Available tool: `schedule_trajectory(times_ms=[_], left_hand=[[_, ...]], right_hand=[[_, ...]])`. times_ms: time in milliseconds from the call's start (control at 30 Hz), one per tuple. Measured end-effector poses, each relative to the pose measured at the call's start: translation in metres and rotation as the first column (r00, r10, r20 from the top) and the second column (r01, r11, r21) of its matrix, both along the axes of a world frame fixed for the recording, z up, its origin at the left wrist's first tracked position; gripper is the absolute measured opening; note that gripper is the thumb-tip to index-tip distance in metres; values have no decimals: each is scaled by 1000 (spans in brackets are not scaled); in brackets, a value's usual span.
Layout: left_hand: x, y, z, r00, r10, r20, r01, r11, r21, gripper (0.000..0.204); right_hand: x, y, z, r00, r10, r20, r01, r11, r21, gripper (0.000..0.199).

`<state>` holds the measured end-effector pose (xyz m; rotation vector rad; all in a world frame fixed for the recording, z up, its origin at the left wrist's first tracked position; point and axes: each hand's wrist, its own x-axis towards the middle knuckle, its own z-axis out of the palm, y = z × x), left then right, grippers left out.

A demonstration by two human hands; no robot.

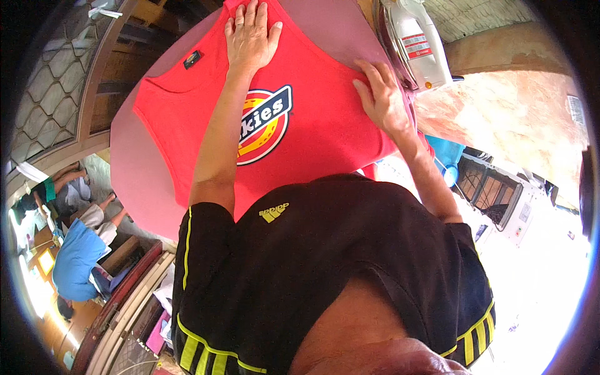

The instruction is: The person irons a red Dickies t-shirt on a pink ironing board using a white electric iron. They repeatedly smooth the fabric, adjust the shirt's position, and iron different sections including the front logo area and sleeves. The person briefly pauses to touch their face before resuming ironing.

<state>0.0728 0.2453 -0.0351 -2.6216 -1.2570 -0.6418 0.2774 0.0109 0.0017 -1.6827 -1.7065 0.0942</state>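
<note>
From the head camera, we looked down on a red shirt [187, 119] of soft, smooth knit, spread flat on a padded board [134, 181] with a dull pink cloth cover and a rounded edge. The shirt filled the middle and upper part of the view. Its front carried a round printed badge [265, 125] in yellow, red and dark blue, and a small dark tag [192, 59] sat at the neckline toward 10 o'clock. The long axis of the shirt ran from the neckline at 10 o'clock toward the hem at 4 o'clock, where the cloth dropped off the board.

Our left hand [251, 34] lay at 12 o'clock, palm down, fingers straight and slightly spread, pressing flat on the cloth and gripping nothing. That forearm ran straight from the elbow at the centre up across the badge. Our right hand [381, 97] sat at 2 o'clock on the far edge of the shirt, fingers bent over the cloth there; whether it pinched the fabric or only rested on it, we could not tell. Just beyond it, at 1 o'clock, stood an iron [415, 40] with a glossy white shell. A black top [325, 262] with yellow stripes filled the lower view. At 8 o'clock, well apart, a person in a blue shirt [75, 259] was sitting.
</note>
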Motion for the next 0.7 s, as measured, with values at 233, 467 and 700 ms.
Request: schedule_trajectory(times_ms=[233, 467, 700], left_hand=[[-1, 5, -1, 998, 15, -59, -15, 1000, -7, 64], [0, 6, 1, 994, 16, -104, -21, 999, -41, 65], [2, 2, 6, 996, 36, -82, -43, 995, -91, 66]], right_hand=[[19, 5, -26, 982, -103, -160, 111, 993, 42, 17], [27, -11, -16, 967, -142, -212, 139, 990, -32, 19], [-10, -77, -2, 968, -189, -164, 160, 971, -175, 43]])
